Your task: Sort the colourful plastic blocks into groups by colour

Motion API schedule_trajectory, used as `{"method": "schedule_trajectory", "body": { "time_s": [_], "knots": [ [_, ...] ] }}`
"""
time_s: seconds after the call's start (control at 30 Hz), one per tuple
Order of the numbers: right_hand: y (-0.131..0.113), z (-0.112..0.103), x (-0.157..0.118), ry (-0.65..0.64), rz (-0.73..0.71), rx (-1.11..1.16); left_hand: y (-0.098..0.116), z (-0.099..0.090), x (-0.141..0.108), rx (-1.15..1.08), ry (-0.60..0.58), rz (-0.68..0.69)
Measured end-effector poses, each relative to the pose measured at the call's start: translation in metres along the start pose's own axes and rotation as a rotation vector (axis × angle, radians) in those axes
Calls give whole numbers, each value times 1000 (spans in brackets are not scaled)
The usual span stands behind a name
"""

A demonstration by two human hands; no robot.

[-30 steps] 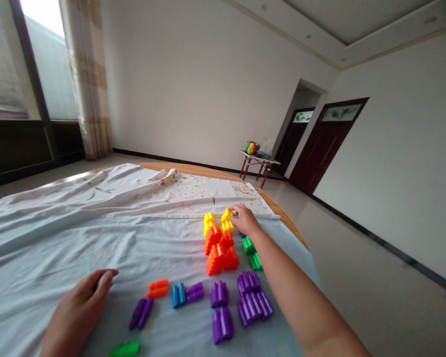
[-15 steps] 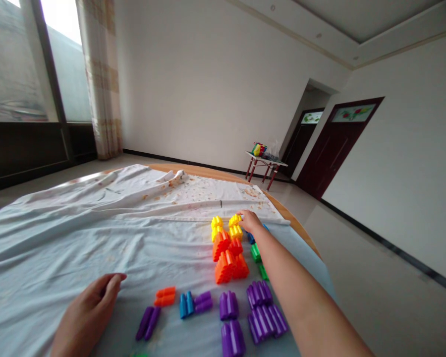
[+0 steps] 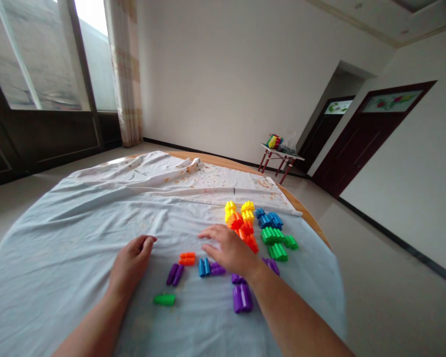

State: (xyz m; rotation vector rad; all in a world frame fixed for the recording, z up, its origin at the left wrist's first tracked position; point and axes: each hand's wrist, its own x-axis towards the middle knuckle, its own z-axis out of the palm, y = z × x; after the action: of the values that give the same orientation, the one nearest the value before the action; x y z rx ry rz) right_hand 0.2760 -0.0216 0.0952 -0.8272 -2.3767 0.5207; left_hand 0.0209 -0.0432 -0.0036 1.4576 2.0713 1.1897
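My right hand [image 3: 226, 250] hovers over the cloth with its fingers stretched out and nothing between them. Below its fingers lie a small blue plastic block [image 3: 204, 267] and a purple block [image 3: 218, 269]. My left hand [image 3: 134, 258] rests on the cloth, its fingers curled in and no object showing in it. To its right are an orange block [image 3: 187, 259], a dark purple block [image 3: 175, 274] and a green block [image 3: 164, 300]. Beyond my right hand stand grouped yellow blocks [image 3: 248, 210] and orange blocks [image 3: 251, 242], the latter partly hidden by the hand.
Blue blocks [image 3: 269, 219] and green blocks [image 3: 273, 236] are grouped at the right. Purple blocks [image 3: 242, 298] sit beside my right forearm, which covers some. A wrinkled cloth [image 3: 96, 223] covers the round table. A small side table [image 3: 282, 151] stands near the doors.
My right hand has left the yellow blocks at the far end and come back toward the small loose blocks, its fingers now spread. The view has shifted; my left hand stays on the cloth.
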Motion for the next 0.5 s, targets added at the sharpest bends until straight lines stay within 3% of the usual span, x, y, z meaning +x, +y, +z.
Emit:
{"method": "schedule_trajectory", "body": {
  "time_s": [0.1,0.27,0.37,0.5],
  "knots": [
    [-25,38,-7,-169,-103,-7,2,-1,-3,-19,16,17],
    [-39,79,-13,-333,-146,-135,3,-2,-3,-26,27,43],
    [-39,88,-18,-367,-109,-281,2,-3,-3,-22,34,46],
    [-34,81,-20,-313,-7,-379,2,-3,-4,-16,32,40]
  ]
}}
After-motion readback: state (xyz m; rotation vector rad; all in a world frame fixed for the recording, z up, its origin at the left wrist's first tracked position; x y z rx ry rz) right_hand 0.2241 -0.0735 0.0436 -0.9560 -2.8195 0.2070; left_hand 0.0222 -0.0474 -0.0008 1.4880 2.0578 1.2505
